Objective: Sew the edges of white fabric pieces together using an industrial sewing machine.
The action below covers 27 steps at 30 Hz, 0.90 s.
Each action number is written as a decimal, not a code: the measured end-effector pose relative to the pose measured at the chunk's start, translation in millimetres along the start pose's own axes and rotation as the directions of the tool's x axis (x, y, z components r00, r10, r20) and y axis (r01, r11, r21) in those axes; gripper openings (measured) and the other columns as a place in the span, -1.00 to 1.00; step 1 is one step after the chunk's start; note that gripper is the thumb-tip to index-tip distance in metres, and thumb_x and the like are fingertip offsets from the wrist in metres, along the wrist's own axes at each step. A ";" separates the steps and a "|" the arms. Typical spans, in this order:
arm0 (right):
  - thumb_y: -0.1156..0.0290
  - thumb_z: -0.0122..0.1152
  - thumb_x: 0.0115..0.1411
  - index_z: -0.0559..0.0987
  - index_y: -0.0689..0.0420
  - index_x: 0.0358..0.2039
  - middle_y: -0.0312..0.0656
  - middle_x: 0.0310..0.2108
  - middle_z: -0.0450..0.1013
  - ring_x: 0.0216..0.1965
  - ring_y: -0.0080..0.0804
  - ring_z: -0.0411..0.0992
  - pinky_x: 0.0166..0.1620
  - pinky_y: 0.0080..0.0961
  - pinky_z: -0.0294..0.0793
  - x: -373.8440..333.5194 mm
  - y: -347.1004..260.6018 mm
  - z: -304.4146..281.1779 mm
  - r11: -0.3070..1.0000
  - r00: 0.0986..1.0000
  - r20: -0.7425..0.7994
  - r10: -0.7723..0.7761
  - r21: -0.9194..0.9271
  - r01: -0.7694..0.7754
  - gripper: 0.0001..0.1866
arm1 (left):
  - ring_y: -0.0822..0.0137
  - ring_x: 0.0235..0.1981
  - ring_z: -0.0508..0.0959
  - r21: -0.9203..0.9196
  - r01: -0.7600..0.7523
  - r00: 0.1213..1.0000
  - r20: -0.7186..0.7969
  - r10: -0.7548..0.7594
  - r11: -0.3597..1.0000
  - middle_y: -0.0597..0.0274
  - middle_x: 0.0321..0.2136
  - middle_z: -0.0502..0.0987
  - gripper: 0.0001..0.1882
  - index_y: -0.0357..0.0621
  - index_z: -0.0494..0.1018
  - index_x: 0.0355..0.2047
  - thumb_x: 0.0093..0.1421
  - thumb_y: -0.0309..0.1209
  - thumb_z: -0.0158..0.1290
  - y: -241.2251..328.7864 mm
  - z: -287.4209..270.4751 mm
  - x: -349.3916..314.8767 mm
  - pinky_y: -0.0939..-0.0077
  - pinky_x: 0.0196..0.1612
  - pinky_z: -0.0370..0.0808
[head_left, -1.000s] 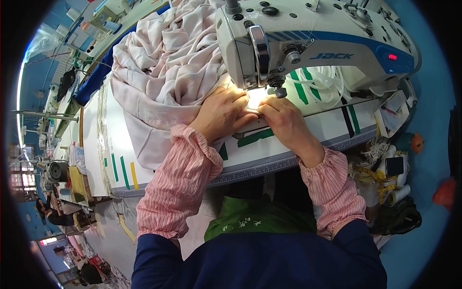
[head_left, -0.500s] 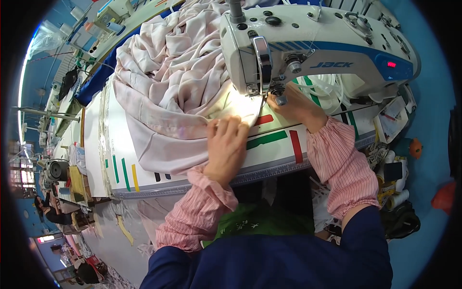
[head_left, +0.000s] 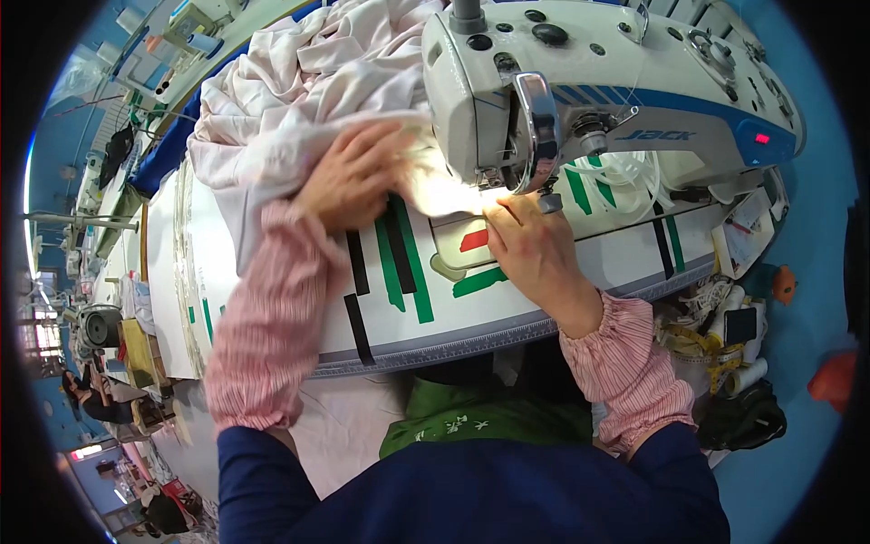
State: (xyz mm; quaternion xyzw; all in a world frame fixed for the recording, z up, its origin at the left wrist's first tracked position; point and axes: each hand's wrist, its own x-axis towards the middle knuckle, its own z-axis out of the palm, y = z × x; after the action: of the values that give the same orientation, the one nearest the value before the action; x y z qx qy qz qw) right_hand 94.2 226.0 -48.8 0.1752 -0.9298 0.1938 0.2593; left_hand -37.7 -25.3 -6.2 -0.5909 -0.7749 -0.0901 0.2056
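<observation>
On the left, the pale pink cloth [head_left: 272, 95] lies in a big heap on the white table [head_left: 168, 308] and reaches the sewing machine [head_left: 580, 77]; it looks light, soft, floppy and maybe slippery, so its flat edge seems best to hold. The left hand [head_left: 355, 177] is on it, fingers stretched out, too blurry to tell if it grips. The right hand [head_left: 536, 254] bends its fingers close together by the machine; I can't tell if they pinch cloth.

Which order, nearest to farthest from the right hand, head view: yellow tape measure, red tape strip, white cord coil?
1. Red tape strip, left of the right hand
2. White cord coil, upper right
3. Yellow tape measure, far right
</observation>
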 end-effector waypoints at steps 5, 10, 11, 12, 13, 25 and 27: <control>0.48 0.28 0.01 0.58 0.12 -0.23 -0.24 -0.23 0.50 -0.27 -0.28 0.48 -0.19 -0.36 0.46 -0.5 0.3 -3.8 0.998 1.000 0.014 0.001 0.055 -0.002 -0.75 | 0.13 0.08 0.45 -0.081 -0.043 0.992 -0.121 0.033 0.996 0.16 0.02 0.48 -0.65 -0.15 0.54 -0.30 -0.19 -0.41 0.19 90.5 0.0 17.2 0.17 0.06 0.41; 0.47 0.25 0.04 0.59 0.12 -0.24 -0.22 -0.23 0.51 -0.25 -0.25 0.49 -0.18 -0.33 0.46 -1.6 3.5 -3.1 0.995 0.993 0.112 0.049 0.077 -0.058 -0.78 | 0.22 -0.17 0.54 -0.144 0.268 0.962 0.087 -0.257 0.953 0.24 -0.22 0.50 -0.66 -0.13 0.47 -0.15 0.00 -0.45 0.11 99.1 23.0 34.1 0.39 -0.12 0.47; 0.46 0.25 0.05 0.59 0.10 -0.25 -0.22 -0.25 0.51 -0.26 -0.25 0.48 -0.18 -0.33 0.45 -1.1 4.1 -2.4 0.999 0.998 0.050 0.039 0.035 -0.041 -0.79 | 0.22 -0.22 0.54 -0.161 0.235 0.971 -0.004 -0.239 0.959 0.24 -0.27 0.49 -0.64 -0.14 0.45 -0.14 -0.01 -0.50 0.11 95.8 24.6 32.9 0.38 -0.18 0.50; 0.45 0.24 0.06 0.59 0.09 -0.26 -0.23 -0.27 0.51 -0.28 -0.25 0.48 -0.18 -0.33 0.44 -0.4 4.3 -1.7 1.000 1.000 -0.012 0.028 -0.008 -0.028 -0.81 | 0.22 -0.22 0.54 -0.159 0.227 0.974 0.020 -0.227 0.961 0.24 -0.27 0.49 -0.64 -0.14 0.45 -0.14 -0.01 -0.50 0.11 91.7 24.7 30.6 0.38 -0.18 0.50; 0.45 0.24 0.06 0.59 0.09 -0.26 -0.23 -0.27 0.51 -0.28 -0.25 0.48 -0.18 -0.33 0.44 -0.2 4.4 -1.7 0.999 0.999 -0.011 0.032 -0.005 -0.032 -0.81 | 0.20 -0.21 0.55 -0.186 0.247 0.968 -0.001 -0.252 0.951 0.22 -0.26 0.50 -0.64 -0.14 0.45 -0.13 -0.01 -0.51 0.10 88.1 24.3 27.8 0.34 -0.18 0.51; 0.43 0.30 -0.02 0.62 0.10 -0.43 -0.17 -0.39 0.47 -0.21 -0.27 0.35 -0.19 -0.36 0.35 2.2 1.2 -4.1 0.994 0.995 0.015 0.096 -0.045 -0.095 -0.89 | 0.30 -0.12 0.47 -0.010 0.202 0.957 0.216 -0.195 0.979 0.31 -0.03 0.53 -0.62 -0.08 0.53 -0.09 0.03 -0.52 0.01 53.6 14.0 15.0 0.46 -0.14 0.53; 0.44 0.30 -0.03 0.61 0.11 -0.46 -0.18 -0.40 0.47 -0.22 -0.28 0.35 -0.19 -0.36 0.35 2.1 1.1 -3.8 0.995 0.996 -0.013 0.087 -0.055 -0.087 -0.91 | 0.31 -0.12 0.47 0.007 0.191 0.959 0.212 -0.188 0.982 0.31 -0.03 0.52 -0.63 -0.09 0.53 -0.09 0.05 -0.49 0.00 55.2 14.9 13.2 0.48 -0.14 0.53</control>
State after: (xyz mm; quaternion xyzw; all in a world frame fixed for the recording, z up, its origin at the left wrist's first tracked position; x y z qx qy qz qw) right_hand 93.6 228.2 -45.0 0.1263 -0.9402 0.1799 0.2601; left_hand 8.8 7.7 -19.7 -0.5217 -0.8447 -0.0515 0.1085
